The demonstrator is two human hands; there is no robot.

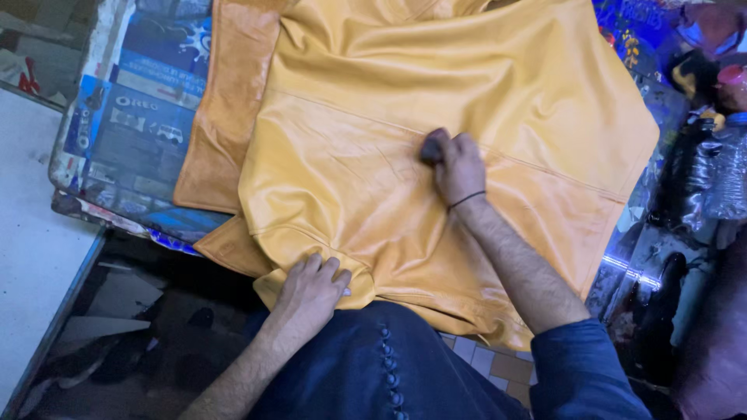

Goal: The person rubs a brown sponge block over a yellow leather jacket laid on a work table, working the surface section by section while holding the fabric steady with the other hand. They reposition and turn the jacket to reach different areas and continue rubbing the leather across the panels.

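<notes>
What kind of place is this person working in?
Probably a small leather or tailoring workshop: a yellow leather garment lies spread over a worktable covered in printed wrappers, and clear plastic bottles crowd the right side.

I see a work table [124, 148] whose top is covered with a patchwork of printed packaging sheets in blue and white. A large mustard-yellow leather garment [436, 155] lies spread flat across it, the near hem hanging over the table's front edge. Beneath its left side lies an orange-brown suede panel [226, 101], also flat on the covering.
</notes>
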